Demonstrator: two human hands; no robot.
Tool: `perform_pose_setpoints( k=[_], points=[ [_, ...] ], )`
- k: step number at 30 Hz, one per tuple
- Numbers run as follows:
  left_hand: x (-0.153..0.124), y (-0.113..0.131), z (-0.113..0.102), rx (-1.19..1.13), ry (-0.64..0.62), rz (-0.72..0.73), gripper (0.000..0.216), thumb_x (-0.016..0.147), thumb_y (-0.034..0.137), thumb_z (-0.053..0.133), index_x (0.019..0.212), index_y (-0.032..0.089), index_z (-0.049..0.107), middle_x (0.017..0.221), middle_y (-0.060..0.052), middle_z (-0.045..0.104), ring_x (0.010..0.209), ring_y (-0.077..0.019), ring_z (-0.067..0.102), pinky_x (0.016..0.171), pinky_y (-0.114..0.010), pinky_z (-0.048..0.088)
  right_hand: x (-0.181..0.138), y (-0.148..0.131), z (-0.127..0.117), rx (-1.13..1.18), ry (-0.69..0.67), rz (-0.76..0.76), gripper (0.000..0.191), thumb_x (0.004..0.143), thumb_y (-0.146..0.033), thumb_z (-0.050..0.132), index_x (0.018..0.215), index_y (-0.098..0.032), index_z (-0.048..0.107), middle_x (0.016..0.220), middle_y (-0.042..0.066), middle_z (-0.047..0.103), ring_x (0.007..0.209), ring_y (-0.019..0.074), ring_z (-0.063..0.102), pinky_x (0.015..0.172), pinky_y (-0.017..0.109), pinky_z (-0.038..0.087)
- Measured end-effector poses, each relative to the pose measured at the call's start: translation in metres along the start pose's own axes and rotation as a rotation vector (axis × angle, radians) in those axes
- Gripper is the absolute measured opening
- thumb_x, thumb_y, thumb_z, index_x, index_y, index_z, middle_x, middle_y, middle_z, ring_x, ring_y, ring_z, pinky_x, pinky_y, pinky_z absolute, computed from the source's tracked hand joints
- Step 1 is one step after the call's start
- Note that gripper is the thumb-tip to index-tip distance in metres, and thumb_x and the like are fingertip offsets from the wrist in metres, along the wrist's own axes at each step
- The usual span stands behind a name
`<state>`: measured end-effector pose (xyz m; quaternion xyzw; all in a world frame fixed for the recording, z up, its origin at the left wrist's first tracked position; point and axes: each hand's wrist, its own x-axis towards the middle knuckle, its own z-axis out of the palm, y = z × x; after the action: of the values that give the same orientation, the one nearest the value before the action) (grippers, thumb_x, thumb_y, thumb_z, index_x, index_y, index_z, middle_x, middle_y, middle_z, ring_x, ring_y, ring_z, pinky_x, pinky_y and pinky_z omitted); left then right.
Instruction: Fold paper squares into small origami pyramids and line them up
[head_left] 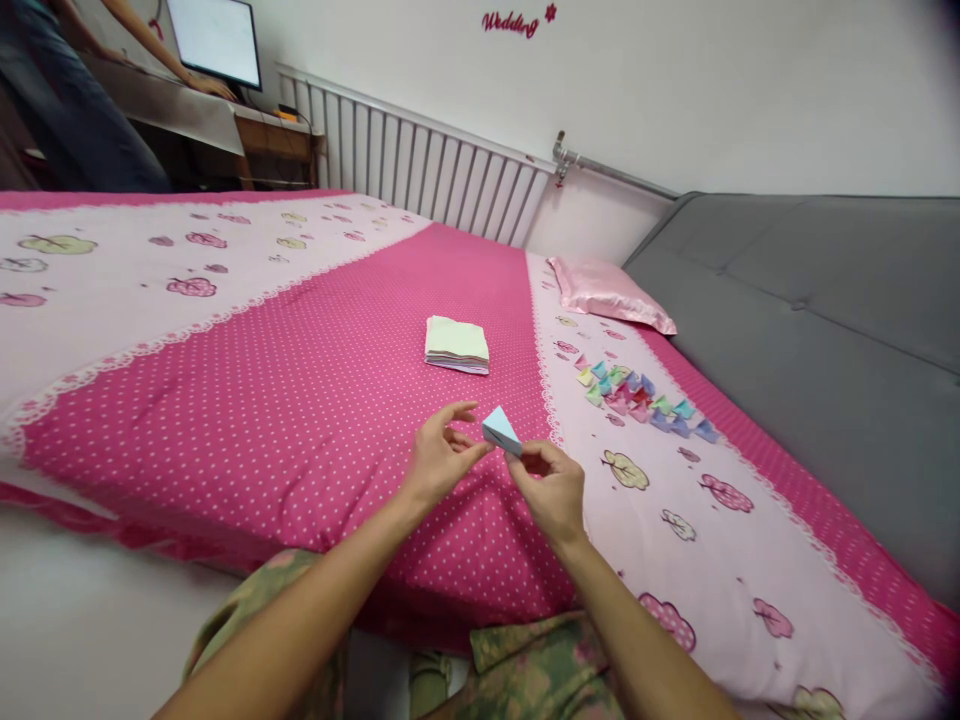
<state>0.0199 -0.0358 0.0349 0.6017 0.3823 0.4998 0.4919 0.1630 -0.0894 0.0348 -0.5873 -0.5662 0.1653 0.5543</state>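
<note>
A small light-blue piece of folded paper, triangular on top, is held up over the front of the bed. My right hand pinches its right corner between thumb and fingers. My left hand is at its left side, the thumb tip at the lower left edge and the index finger raised apart from it. A square stack of paper sheets, pale green on top, lies beyond my hands. To the right, several small folded paper pieces in mixed colours sit in a cluster.
The bed has a pink dotted and printed cover. A pink pillow lies against the grey headboard. Beyond stand a white radiator and a desk with a monitor. Another person's arm reaches over the desk.
</note>
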Motion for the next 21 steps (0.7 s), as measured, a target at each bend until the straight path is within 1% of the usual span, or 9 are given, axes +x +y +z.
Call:
perform_pose_setpoints(
  k=[2, 5, 7, 8, 10, 12, 15, 18, 21],
  points=[
    [-0.0016, 0.0028, -0.0011, 0.134, 0.033, 0.190, 0.052, 0.065, 0.033, 0.068, 0.113, 0.021, 0.053, 0.089, -0.004, 0.058, 0.059, -0.0075, 0.053, 0.056, -0.022, 0.046, -0.0002, -0.0024, -0.0017, -0.061, 0.032, -0.103, 0.007, 0.072, -0.020, 0.059, 0.073, -0.017, 0.065, 0.069, 0.002, 0.062, 0.062, 0.0141, 0.057, 0.061, 0.027, 0.048],
    [-0.0033, 0.0038, -0.0015, 0.249, 0.059, 0.416, 0.029, 0.072, 0.028, 0.062, 0.100, 0.023, 0.064, 0.069, 0.000, 0.056, 0.058, -0.0080, 0.051, 0.055, -0.020, 0.044, 0.0003, -0.0033, -0.0024, -0.082, 0.060, -0.191, 0.010, 0.072, -0.016, 0.057, 0.076, -0.018, 0.066, 0.071, 0.002, 0.062, 0.064, 0.0140, 0.058, 0.061, 0.027, 0.049],
    [-0.0035, 0.0022, -0.0009, 0.243, 0.050, 0.494, 0.017, 0.073, 0.023, 0.060, 0.088, 0.021, 0.068, 0.067, -0.001, 0.059, 0.059, -0.0086, 0.054, 0.055, -0.020, 0.045, 0.0008, -0.0027, -0.0024, -0.081, 0.077, -0.228, 0.012, 0.072, -0.014, 0.058, 0.078, -0.018, 0.067, 0.072, 0.002, 0.062, 0.065, 0.0140, 0.058, 0.060, 0.027, 0.050],
    [-0.0033, 0.0012, -0.0004, 0.223, 0.045, 0.501, 0.015, 0.073, 0.021, 0.060, 0.085, 0.021, 0.069, 0.068, -0.001, 0.062, 0.060, -0.0088, 0.056, 0.055, -0.020, 0.046, 0.0010, -0.0024, -0.0025, -0.080, 0.087, -0.244, 0.013, 0.072, -0.013, 0.058, 0.079, -0.018, 0.068, 0.072, 0.002, 0.062, 0.065, 0.0140, 0.058, 0.060, 0.027, 0.050],
    [-0.0028, -0.0004, 0.0010, 0.166, 0.036, 0.439, 0.014, 0.071, 0.019, 0.061, 0.083, 0.019, 0.069, 0.071, -0.003, 0.067, 0.060, -0.0099, 0.060, 0.057, -0.021, 0.049, 0.0012, -0.0025, -0.0032, -0.076, 0.115, -0.268, 0.013, 0.072, -0.013, 0.059, 0.079, -0.018, 0.068, 0.074, 0.003, 0.062, 0.066, 0.0140, 0.058, 0.060, 0.027, 0.050],
    [-0.0020, -0.0008, 0.0028, 0.076, 0.011, 0.317, 0.014, 0.069, 0.019, 0.063, 0.081, 0.018, 0.069, 0.073, -0.003, 0.070, 0.063, -0.0120, 0.063, 0.061, -0.023, 0.052, 0.0011, -0.0032, -0.0044, -0.074, 0.149, -0.289, 0.012, 0.072, -0.014, 0.060, 0.080, -0.019, 0.068, 0.074, 0.003, 0.062, 0.067, 0.0142, 0.058, 0.060, 0.027, 0.050],
    [-0.0012, 0.0001, 0.0056, -0.130, -0.060, 0.142, 0.014, 0.066, 0.020, 0.065, 0.079, 0.016, 0.069, 0.077, -0.005, 0.072, 0.070, -0.0157, 0.067, 0.069, -0.027, 0.054, 0.0007, -0.0038, -0.0063, -0.079, 0.189, -0.318, 0.013, 0.072, -0.014, 0.061, 0.081, -0.020, 0.068, 0.075, 0.003, 0.062, 0.068, 0.0145, 0.058, 0.060, 0.028, 0.049],
    [-0.0012, 0.0017, 0.0071, -0.290, -0.130, 0.062, 0.017, 0.062, 0.021, 0.069, 0.077, 0.014, 0.068, 0.077, -0.005, 0.072, 0.073, -0.0175, 0.067, 0.073, -0.029, 0.054, 0.0002, -0.0029, -0.0072, -0.072, 0.209, -0.322, 0.014, 0.073, -0.014, 0.061, 0.083, -0.021, 0.069, 0.075, 0.003, 0.063, 0.069, 0.0149, 0.059, 0.061, 0.029, 0.049],
    [-0.0018, 0.0032, 0.0065, -0.348, -0.164, 0.026, 0.020, 0.059, 0.020, 0.072, 0.077, 0.014, 0.068, 0.076, -0.005, 0.072, 0.073, -0.0181, 0.067, 0.073, -0.031, 0.054, -0.0003, -0.0016, -0.0067, -0.028, 0.189, -0.296, 0.016, 0.074, -0.014, 0.059, 0.084, -0.021, 0.069, 0.076, 0.003, 0.064, 0.070, 0.0153, 0.060, 0.063, 0.029, 0.049]
  ],
)
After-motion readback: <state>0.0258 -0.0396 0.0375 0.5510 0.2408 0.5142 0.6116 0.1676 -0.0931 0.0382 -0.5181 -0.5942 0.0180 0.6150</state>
